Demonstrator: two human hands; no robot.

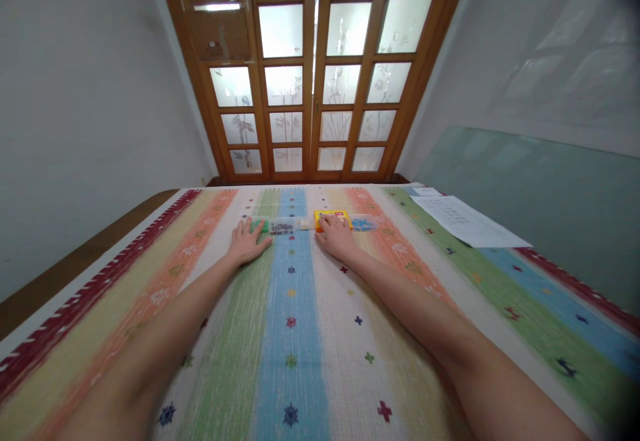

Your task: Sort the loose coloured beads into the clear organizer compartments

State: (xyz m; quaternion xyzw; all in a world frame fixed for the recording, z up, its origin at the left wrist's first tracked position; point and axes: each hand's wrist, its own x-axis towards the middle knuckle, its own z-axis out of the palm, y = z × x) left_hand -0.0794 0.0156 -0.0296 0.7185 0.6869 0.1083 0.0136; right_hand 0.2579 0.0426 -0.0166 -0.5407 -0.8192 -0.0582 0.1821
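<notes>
Both my arms stretch far forward over a striped cloth (290, 334) on the table. My left hand (247, 242) lies flat with fingers spread, fingertips touching a clear plastic bag (280, 226) of small dark pieces. My right hand (337, 235) rests palm down, its fingers over the near edge of a small yellow and red box (331, 217). Another clear bag with blue pieces (364, 224) lies just right of the box. The bags and box form a row across the cloth's far part.
A white printed sheet (463, 219) lies at the far right of the table. A pale green glass panel (540, 194) leans along the right wall. Wooden doors with frosted panes (315, 87) stand beyond the table's far edge.
</notes>
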